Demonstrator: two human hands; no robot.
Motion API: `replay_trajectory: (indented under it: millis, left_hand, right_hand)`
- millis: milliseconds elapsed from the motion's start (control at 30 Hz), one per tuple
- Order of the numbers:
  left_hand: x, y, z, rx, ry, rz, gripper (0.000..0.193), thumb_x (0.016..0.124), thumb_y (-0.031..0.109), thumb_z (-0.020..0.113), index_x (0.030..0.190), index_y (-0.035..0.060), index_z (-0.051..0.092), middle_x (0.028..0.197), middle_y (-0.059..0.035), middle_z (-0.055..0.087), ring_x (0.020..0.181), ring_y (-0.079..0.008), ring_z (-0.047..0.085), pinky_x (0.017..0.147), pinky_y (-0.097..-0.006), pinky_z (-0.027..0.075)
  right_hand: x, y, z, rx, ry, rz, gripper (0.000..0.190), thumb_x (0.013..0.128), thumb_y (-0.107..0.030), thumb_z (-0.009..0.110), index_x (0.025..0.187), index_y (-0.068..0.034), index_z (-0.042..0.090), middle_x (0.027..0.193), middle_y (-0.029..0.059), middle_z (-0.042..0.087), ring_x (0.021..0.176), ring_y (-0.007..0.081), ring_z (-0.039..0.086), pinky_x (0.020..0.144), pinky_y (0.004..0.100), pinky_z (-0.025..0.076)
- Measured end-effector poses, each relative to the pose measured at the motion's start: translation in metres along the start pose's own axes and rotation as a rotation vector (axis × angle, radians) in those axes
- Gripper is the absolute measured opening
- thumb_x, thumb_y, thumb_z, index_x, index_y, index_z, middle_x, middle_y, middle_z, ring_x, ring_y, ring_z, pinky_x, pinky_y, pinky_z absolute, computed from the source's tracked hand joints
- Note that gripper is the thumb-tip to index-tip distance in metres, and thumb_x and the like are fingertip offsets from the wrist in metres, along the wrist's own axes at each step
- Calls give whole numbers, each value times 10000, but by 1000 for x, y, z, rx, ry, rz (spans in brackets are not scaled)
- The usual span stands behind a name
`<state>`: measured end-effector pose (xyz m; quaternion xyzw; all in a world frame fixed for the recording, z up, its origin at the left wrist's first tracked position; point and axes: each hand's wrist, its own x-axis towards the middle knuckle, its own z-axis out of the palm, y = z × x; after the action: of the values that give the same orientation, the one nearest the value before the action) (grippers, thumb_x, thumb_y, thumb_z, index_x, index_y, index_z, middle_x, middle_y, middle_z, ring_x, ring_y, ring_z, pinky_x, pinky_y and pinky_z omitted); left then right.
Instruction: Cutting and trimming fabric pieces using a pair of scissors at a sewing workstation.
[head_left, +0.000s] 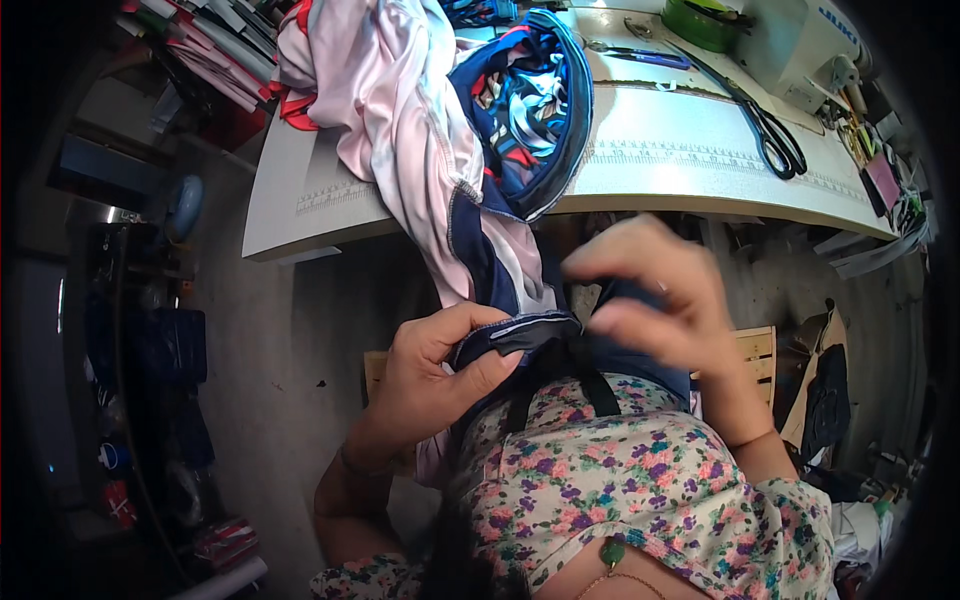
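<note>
A satin garment in pale pink and white with navy trim (409, 142) hangs from the sewing table over its front edge towards my lap. My left hand (450, 367) pinches the garment's navy edge between thumb and fingers, where a white seam line shows. To the right of that edge, my right hand (652, 292) is raised and blurred, its thumb and fingers apart with nothing visible between them. On the table lies a round opening of the dark blue fabric (576, 135), with a colourful patterned lining bunched inside.
Black-handled scissors (772, 142) and blue-handled snips (649, 57) lie on the white table (652, 176), which has printed ruler marks. A Juki sewing machine (795, 45) and a green round container (697, 22) stand at the back right. Fabric rolls (217, 60) are at the upper left.
</note>
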<state>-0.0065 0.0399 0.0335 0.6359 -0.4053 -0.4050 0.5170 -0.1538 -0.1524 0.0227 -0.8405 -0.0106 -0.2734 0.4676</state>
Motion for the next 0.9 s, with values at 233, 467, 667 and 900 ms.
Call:
replay_trajectory:
  millis: [233,467,667,900]
  left_hand:
    - [-1,-5,-2,108,-11,71,125,827,34,587,936,-28,583,808,11,560,719,-12,486,617,-159,387]
    - [5,-3,4,52,72,36,108,801,64,602,847,-33,613,686,-14,564,617,-22,471,528,-190,365]
    - [3,-2,10,-9,96,48,217,766,6,625,970,-6,553,731,-47,568,664,-62,535,546,-205,406]
    - [4,-3,4,1073,69,898,307,595,18,729,885,71,645,969,-110,511,731,-218,560,606,-297,475]
  right_hand:
    - [-1,-1,40,277,-63,117,182,771,-67,660,934,2,619,845,102,610,782,159,581,673,260,435]
    - [-4,4,50,322,31,48,139,818,-50,605,944,8,613,813,80,599,740,140,571,643,232,426]
    - [-10,6,49,772,-20,401,113,860,-31,559,968,-8,582,857,7,566,760,60,528,666,184,411]
    - [-7,16,51,1153,-12,556,134,862,-26,542,960,-70,463,815,-47,491,747,8,469,672,140,365]
